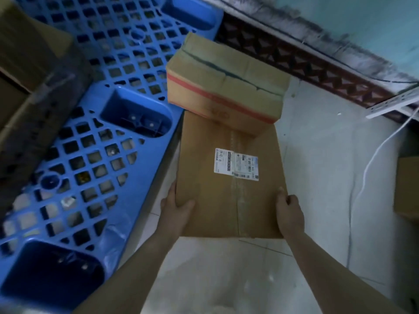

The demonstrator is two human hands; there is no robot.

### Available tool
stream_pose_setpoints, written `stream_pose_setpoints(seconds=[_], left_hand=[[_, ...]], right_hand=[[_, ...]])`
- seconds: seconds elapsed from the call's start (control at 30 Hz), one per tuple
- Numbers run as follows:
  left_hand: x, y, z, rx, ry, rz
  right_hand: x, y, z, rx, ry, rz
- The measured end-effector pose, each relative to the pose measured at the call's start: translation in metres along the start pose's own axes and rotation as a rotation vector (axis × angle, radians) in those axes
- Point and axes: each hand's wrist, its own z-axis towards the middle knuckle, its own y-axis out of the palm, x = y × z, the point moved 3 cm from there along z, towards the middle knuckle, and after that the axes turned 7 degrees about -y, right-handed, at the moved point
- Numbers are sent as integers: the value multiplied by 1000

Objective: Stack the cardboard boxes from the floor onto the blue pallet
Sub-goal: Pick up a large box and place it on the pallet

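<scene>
The large box (226, 200) lies lengthwise over the floor (226, 279), just beside the pallet (90, 155); whether it is lifted I cannot tell. It is taped shut, contents hidden, with a white label (236, 164) on top. A smaller box (226, 87) with a red stripe, also sealed, rests on its far end. The left hand (175, 207) grips the near left corner, thumb on top. The right hand (289, 211) grips the near right edge, fingers curled round it. More boxes (34, 64) stand on the pallet's far left. Another box (407, 189) sits at the right, near a white cable (371, 164).
</scene>
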Motion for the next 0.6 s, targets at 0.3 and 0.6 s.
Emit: stream_pose_setpoints(seconds=[0.3, 0.6], left_hand=[[65, -64, -94, -116, -87, 113], [165, -151, -202, -249, -81, 369]], right_hand=[[-44, -84, -101, -108, 84, -224], [-118, -145, -250, 0, 221, -155]])
